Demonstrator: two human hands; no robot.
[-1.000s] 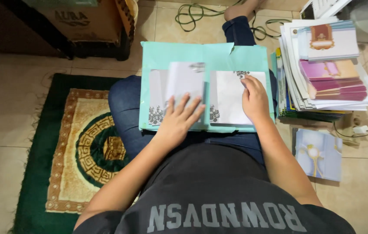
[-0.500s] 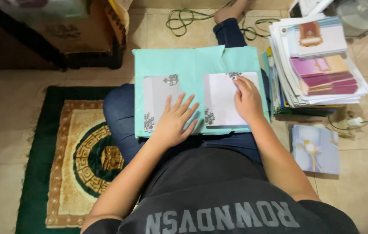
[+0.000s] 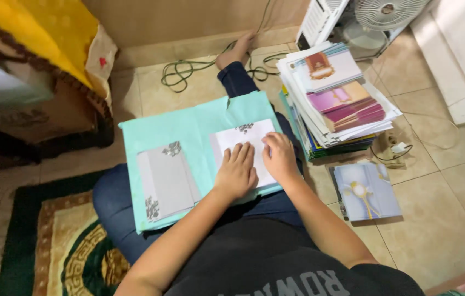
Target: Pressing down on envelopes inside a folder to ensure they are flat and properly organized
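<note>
- Sat on the floor with a mint-green folder [image 3: 188,129] laid across the lap, jeans showing beneath it.
- Pressed left hand [image 3: 237,174] flat, fingers together and extended, on a white card [image 3: 241,141] lying on the right half of the folder.
- Rested right hand [image 3: 280,158] palm-down just beside it on the same card, fingers loosely curled, touching the left hand; nothing pinched by either.
- Lay apart on the folder's left half: a grey card [image 3: 165,181] with dark floral corner marks, untouched.
- Stood close on the right: a tall stack of cards and papers [image 3: 336,96], pink and maroon ones on top.
- Lay on the tiles below the stack: 1 pale blue card [image 3: 367,192] with a gold motif.
- Seen also: a green and gold rug [image 3: 51,241] at left, a green cable [image 3: 186,71] and a white fan [image 3: 388,13] beyond.
</note>
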